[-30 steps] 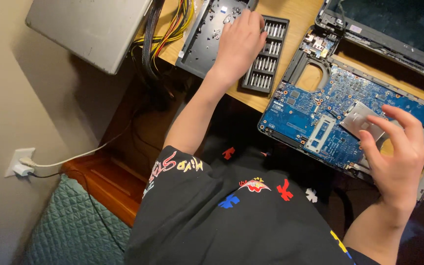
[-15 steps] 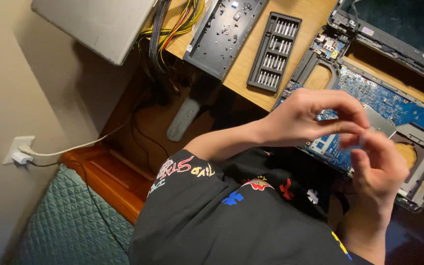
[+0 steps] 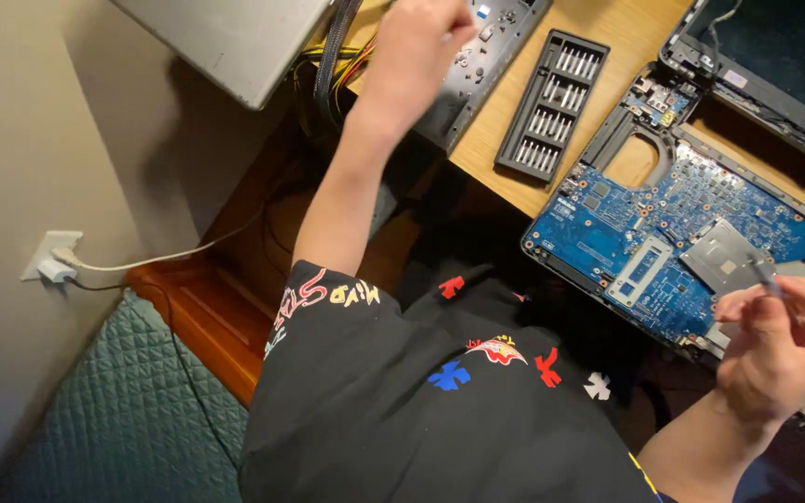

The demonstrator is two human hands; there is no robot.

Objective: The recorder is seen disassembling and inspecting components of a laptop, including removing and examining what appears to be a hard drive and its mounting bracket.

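My left hand (image 3: pixel 414 45) reaches up to the top of the view and hovers over a dark laptop cover panel (image 3: pixel 488 58) lying on the wooden desk (image 3: pixel 640 33). Its fingers are curled and blurred, so I cannot tell whether they hold anything. Low on the right, my right hand (image 3: pixel 780 346) is shut on a thin metal screwdriver (image 3: pixel 764 274). The tool's tip points at the silver plate (image 3: pixel 721 256) on the bare blue motherboard (image 3: pixel 640 233) of an opened laptop.
A black tray of screwdriver bits (image 3: pixel 552 107) lies between the cover panel and the motherboard. The laptop's lid (image 3: pixel 780 65) sits top right. A grey computer case (image 3: pixel 225 37) with yellow cables (image 3: pixel 365 51) hangs over the desk edge. Wall outlet (image 3: pixel 48 256) and teal quilt (image 3: pixel 114 410) are at left.
My left hand went from the bit tray to meet my right hand over the motherboard, then swung back up to the dark cover panel. My right hand stayed over the board.
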